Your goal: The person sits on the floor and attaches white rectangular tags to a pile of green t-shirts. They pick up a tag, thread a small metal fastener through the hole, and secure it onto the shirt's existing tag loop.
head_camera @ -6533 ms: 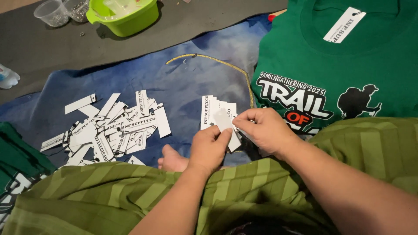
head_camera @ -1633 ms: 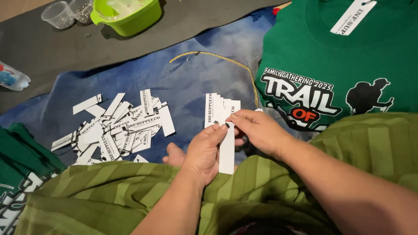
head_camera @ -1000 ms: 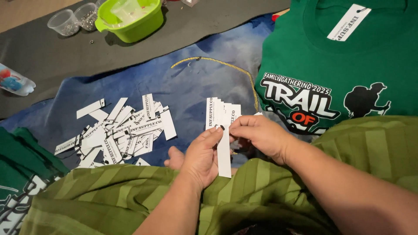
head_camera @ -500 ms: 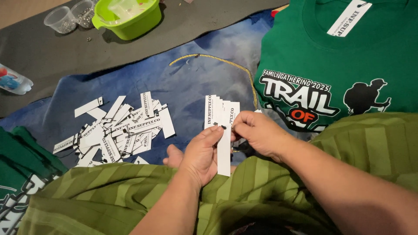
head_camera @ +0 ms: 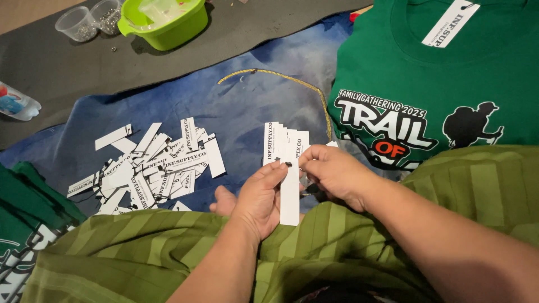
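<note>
Both hands' grip [head_camera: 295, 168] on white tag [head_camera: 289, 193]; lime bowl [head_camera: 168, 25] with clear cup [head_camera: 151, 10].

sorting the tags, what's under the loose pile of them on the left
The tag pile lies on a blue cloth, which shows around it. Whatever sits directly beneath the overlapping tags is covered.

the left hand [head_camera: 259, 197] was raised, fingers curled with thumb and forefinger pinched. the right hand [head_camera: 336, 173] met it, fingertips pinched too.
</note>
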